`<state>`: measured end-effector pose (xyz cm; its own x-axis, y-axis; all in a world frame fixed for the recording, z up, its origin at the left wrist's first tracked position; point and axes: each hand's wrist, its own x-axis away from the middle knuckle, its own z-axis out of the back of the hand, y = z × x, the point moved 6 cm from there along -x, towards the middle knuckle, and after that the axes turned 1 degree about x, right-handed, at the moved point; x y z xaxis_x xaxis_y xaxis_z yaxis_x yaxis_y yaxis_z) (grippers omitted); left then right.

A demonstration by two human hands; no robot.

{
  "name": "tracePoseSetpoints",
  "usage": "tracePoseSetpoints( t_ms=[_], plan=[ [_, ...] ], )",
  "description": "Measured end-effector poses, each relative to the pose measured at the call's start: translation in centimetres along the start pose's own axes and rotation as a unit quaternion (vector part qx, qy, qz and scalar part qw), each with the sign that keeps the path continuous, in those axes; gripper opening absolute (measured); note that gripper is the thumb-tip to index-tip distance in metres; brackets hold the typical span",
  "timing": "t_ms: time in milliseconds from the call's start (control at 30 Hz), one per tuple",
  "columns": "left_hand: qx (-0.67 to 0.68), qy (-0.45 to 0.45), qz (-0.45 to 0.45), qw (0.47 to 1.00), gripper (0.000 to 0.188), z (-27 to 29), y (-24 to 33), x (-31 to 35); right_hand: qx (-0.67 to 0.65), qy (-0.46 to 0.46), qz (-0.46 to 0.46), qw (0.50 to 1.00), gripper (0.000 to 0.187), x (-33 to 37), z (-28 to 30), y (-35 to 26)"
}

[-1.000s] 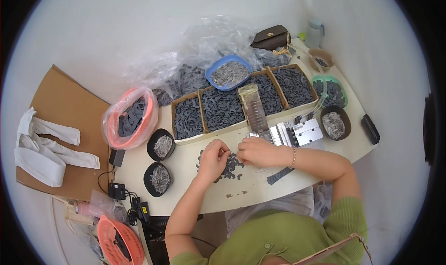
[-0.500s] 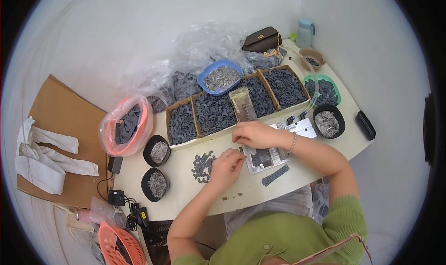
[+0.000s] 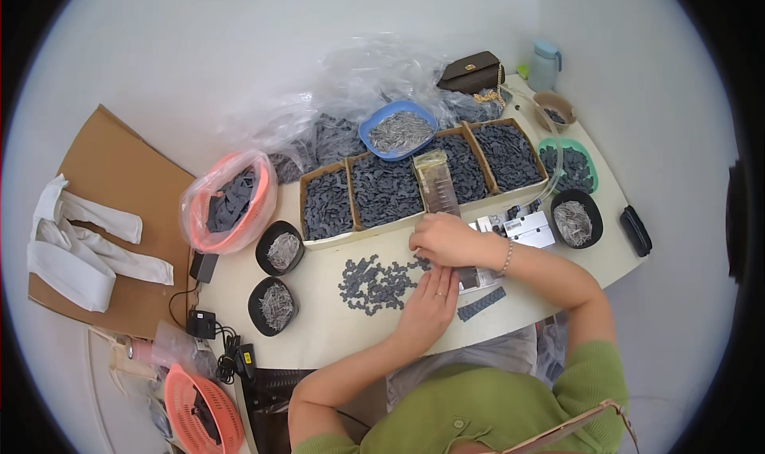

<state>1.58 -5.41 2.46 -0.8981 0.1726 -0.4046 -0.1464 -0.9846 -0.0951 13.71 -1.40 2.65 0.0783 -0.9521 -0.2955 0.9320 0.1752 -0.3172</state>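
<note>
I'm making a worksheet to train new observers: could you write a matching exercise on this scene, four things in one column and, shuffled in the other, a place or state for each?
Column one
1. Left hand
2. Right hand
3. Blue dish
4. White cloth

Column two
A. Lies on brown cardboard
B. Has a bracelet at its wrist
C. Holds thin silvery pieces
D. Has a ring on a finger

Right pairs: 1-D, 2-B, 3-C, 4-A.
</note>
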Motion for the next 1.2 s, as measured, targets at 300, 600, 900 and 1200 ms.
tracePoseSetpoints(
  t_ms=[300, 600, 900, 1200],
  plan=[
    [0.144, 0.038, 0.228, 0.962, 0.018, 0.8, -11.0, 3.5, -0.060, -0.037, -0.057, 0.996, 0.016, 0.0, 0.0, -0.9],
    [0.207, -0.099, 0.182, 0.956, 0.014, -1.5, -11.7, 1.4, -0.180, 0.032, -0.160, 0.970, 0.014, 5.8, 3.1, 2.1],
    [0.205, -0.061, 0.158, 0.964, 0.010, -1.9, -11.7, -0.2, 0.014, 0.087, -0.113, 0.990, 0.007, 7.5, 2.8, 1.4],
    [0.067, -0.016, -0.008, 0.998, 0.026, -2.1, -3.1, -2.7, -0.023, 0.133, -0.089, 0.987, 0.011, 7.2, 3.6, 1.1]
  ],
)
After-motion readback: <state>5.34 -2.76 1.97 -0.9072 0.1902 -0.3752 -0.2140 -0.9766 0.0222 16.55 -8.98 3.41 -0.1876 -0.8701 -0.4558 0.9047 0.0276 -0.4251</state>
